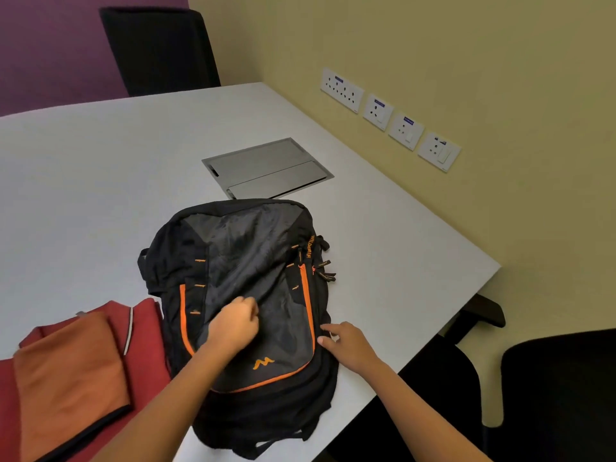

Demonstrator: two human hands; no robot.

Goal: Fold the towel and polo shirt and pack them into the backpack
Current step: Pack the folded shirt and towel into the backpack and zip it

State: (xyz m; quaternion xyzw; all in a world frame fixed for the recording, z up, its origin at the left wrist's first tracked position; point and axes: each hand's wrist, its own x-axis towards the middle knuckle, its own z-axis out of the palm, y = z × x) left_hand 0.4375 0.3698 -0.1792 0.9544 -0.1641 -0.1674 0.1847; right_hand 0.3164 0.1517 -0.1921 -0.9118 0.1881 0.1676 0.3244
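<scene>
A black and grey backpack (246, 261) with orange trim lies flat on the white table (83, 181), front panel up. My left hand (235, 323) rests on the grey front panel with its fingers curled, pinching the fabric. My right hand (346, 343) touches the backpack's right edge near the orange zip with loosely extended fingers. To the left lies a folded orange towel (70, 375) on top of a dark red polo shirt (143, 331) with a striped collar.
A metal cable hatch (266, 168) is set into the table beyond the backpack. Wall sockets (390, 116) line the yellow wall at right. Black chairs stand at the far end (160, 48) and at the right (550, 388).
</scene>
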